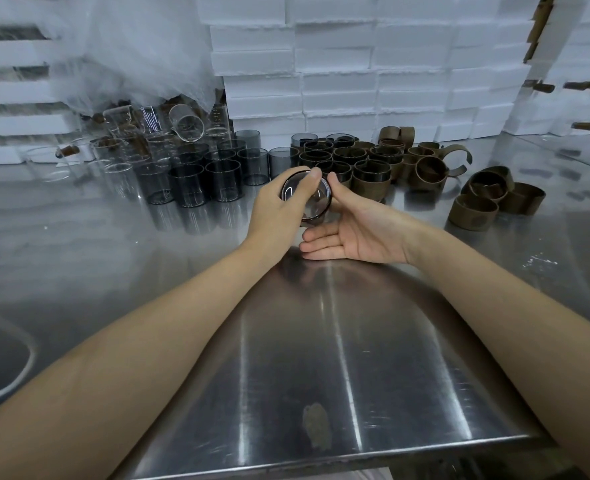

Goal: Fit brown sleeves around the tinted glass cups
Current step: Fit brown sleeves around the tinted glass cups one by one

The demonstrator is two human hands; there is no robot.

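I hold one tinted glass cup [312, 202] tipped on its side above the steel table [321, 341], its base facing me. My left hand [281, 206] grips it from the left, thumb over the top. My right hand [352, 230] cups it from the right and below, thumb against the rim, fingers extended underneath. Whether a sleeve is on this cup is hidden by my hands. Bare tinted cups [189, 185] stand behind on the left. Cups wearing brown sleeves [369, 173] cluster behind the centre. Loose brown sleeves [473, 211] lie at the right.
Clear glass cups [120, 168] and a plastic sheet [130, 46] sit at the back left. White foam boxes [355, 64] are stacked along the back wall. A round sink edge [20, 372] shows at the lower left. The table's front edge [355, 455] runs below my forearms.
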